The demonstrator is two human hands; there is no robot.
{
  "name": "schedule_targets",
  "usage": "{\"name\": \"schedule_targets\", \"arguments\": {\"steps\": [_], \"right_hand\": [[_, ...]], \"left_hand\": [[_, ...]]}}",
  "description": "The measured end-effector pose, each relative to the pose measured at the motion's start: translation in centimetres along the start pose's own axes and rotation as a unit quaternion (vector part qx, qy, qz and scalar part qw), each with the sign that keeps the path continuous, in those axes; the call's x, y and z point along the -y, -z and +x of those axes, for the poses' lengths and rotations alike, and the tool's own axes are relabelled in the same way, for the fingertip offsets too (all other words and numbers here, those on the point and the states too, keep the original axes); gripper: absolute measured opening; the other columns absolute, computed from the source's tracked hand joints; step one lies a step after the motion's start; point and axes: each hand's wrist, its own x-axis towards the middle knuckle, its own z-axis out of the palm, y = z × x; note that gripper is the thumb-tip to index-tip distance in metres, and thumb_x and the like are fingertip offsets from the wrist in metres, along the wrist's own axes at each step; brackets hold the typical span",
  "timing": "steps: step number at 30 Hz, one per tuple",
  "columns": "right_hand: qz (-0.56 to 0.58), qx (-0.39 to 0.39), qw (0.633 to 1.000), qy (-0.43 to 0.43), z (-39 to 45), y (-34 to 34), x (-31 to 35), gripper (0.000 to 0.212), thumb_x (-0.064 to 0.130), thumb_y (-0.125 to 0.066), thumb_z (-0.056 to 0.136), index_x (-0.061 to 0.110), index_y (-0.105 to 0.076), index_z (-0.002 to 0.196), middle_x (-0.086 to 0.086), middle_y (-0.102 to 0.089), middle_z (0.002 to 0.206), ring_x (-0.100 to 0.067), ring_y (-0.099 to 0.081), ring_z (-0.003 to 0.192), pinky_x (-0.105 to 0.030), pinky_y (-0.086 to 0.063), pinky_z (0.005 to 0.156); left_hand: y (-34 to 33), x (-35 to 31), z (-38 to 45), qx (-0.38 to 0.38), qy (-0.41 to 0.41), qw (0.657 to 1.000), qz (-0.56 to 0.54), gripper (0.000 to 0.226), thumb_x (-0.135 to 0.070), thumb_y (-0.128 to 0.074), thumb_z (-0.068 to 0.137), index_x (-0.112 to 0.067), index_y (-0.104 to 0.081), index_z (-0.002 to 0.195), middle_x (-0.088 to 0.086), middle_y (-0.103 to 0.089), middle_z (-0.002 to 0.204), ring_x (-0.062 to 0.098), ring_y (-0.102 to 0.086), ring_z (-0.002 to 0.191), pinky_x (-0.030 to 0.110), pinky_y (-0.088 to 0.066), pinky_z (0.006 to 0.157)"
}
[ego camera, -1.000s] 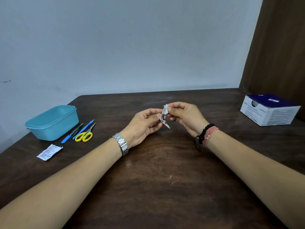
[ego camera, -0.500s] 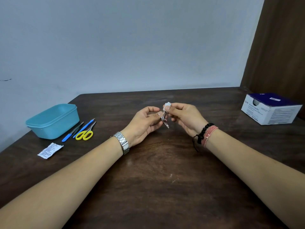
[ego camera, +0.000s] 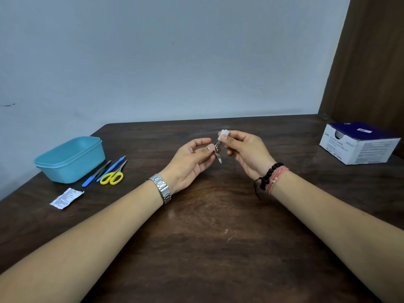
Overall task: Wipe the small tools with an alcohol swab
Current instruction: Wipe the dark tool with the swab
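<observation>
Left hand (ego camera: 192, 159) pinches the nail clipper (ego camera: 218, 152) steady right of the teal tub (ego camera: 70, 159) so the right hand (ego camera: 244, 149), gripping the swab (ego camera: 224, 134), can rub its upper end.

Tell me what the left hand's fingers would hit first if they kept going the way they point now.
Probably the nail clipper itself: the left hand pinches it, fingers aimed rightward toward the right hand holding the swab just beyond. Depth between the hands is unclear.

Tub (ego camera: 70, 159) far left on the table (ego camera: 207, 248), scissors (ego camera: 112, 176) just beside it, box (ego camera: 358, 143) far right.
</observation>
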Motion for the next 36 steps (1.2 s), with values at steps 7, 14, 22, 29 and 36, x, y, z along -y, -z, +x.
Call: {"name": "schedule_targets", "arguments": {"steps": [7, 14, 22, 29, 36], "right_hand": [[-0.071, 0.037, 0.997, 0.002, -0.1, -0.1, -0.4, 0.006, 0.008, -0.071, 0.086, 0.013, -0.073, 0.090, 0.000, -0.071, 0.084, -0.009, -0.061, 0.075, -0.018, -0.045, 0.059], [-0.093, 0.038, 0.995, 0.003, 0.0, 0.1, -0.6, 0.005, 0.011, -0.072, 0.086, 0.015, -0.075, 0.088, 0.001, -0.070, 0.082, -0.007, -0.056, 0.068, -0.021, -0.043, 0.060], [-0.083, 0.041, 0.996, 0.001, 0.2, 0.3, -0.3, 0.007, 0.013, -0.071, 0.087, 0.016, -0.076, 0.091, 0.003, -0.071, 0.083, -0.005, -0.052, 0.066, -0.018, -0.043, 0.059], [-0.059, 0.024, 0.997, 0.038, 0.3, 0.3, 0.1, 0.009, 0.014, -0.070, 0.088, 0.016, -0.076, 0.095, 0.001, -0.074, 0.098, -0.001, -0.055, 0.068, -0.019, -0.044, 0.062], [-0.109, 0.045, 0.993, 0.017, 0.4, 0.4, -0.7, 0.015, 0.012, -0.070, 0.088, 0.008, -0.075, 0.102, 0.001, -0.070, 0.082, -0.004, -0.053, 0.064, -0.020, -0.044, 0.060]], "left_hand": [[0.0, -0.1, -0.1, -0.002, -0.004, 1.000, 0.014, 0.027, 0.008, -0.056, 0.091, -0.005, -0.056, 0.115, 0.006, -0.073, 0.082, 0.010, -0.070, 0.075, 0.022, -0.058, 0.072], [0.0, 0.0, -0.1, -0.010, -0.004, 1.000, 0.011, 0.028, 0.007, -0.059, 0.090, -0.007, -0.056, 0.114, 0.007, -0.073, 0.083, 0.011, -0.070, 0.075, 0.022, -0.058, 0.069], [-0.1, -0.1, -0.1, -0.014, -0.009, 1.000, 0.012, 0.028, 0.008, -0.059, 0.090, -0.007, -0.055, 0.113, 0.009, -0.071, 0.086, 0.013, -0.069, 0.077, 0.022, -0.057, 0.068], [-0.2, -0.1, -0.1, -0.014, -0.003, 1.000, 0.018, 0.028, 0.008, -0.059, 0.090, -0.007, -0.055, 0.114, 0.015, -0.068, 0.095, 0.014, -0.069, 0.078, 0.022, -0.058, 0.068], [-0.2, -0.1, -0.2, -0.012, -0.006, 1.000, 0.017, 0.029, 0.009, -0.057, 0.090, -0.006, -0.053, 0.115, 0.006, -0.072, 0.079, 0.011, -0.070, 0.073, 0.021, -0.058, 0.066]]}}
